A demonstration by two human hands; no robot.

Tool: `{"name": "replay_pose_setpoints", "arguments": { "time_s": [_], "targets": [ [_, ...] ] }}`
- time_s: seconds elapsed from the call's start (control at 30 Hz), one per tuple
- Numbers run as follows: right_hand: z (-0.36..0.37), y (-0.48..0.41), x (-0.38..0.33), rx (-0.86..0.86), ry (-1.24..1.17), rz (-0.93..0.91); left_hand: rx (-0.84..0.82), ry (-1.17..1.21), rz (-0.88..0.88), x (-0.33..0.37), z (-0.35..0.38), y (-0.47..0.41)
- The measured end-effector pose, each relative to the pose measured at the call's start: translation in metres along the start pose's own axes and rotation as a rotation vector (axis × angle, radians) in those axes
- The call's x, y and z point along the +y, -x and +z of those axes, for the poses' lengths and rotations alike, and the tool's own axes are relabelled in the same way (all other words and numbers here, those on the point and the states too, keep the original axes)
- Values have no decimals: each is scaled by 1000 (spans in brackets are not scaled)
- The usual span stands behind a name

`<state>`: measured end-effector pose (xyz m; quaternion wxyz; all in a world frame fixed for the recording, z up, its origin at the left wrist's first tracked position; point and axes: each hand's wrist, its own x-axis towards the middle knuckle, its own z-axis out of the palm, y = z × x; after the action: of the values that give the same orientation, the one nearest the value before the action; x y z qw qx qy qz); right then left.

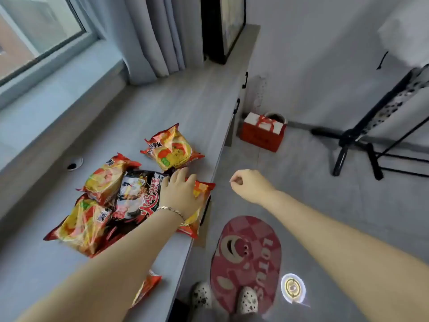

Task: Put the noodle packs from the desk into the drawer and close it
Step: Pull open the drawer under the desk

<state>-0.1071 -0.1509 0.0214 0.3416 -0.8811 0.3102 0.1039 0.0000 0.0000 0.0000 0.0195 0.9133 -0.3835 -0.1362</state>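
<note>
Left hand (pixel 180 194) flat on noodle pack (pixel 197 205) at desk (pixel 185 101) edge; right hand (pixel 249 185) loosely curled — empty.

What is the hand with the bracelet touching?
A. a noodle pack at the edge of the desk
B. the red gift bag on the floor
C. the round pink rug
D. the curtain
A: the left hand, the one with the bracelet, lies flat on a red and yellow noodle pack at the edge of the desk, beside the black pack.
</note>
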Motion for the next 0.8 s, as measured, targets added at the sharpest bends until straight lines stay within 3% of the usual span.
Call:
{"name": "replay_pose_setpoints", "arguments": {
  "time_s": [0.1, 0.23, 0.37, 0.53, 0.8],
  "targets": [
    [33, -8, 13, -65, 65, 31, 24, -165, 34, -8, 33, 5],
    [82, -28, 30, -112, -65, 91, 121, -284, 111, -21, 62, 3],
    [133, -54, 36, -151, -309, 215, 267, -298, 120, -22, 77, 5],
    [162, -89, 28, -158, -774, 390, 322, -275, 123, -23, 84, 2],
    [171, -104, 35, -276, -924, 581, 326, -284, 103, -21, 84, 2]
  ]
}}
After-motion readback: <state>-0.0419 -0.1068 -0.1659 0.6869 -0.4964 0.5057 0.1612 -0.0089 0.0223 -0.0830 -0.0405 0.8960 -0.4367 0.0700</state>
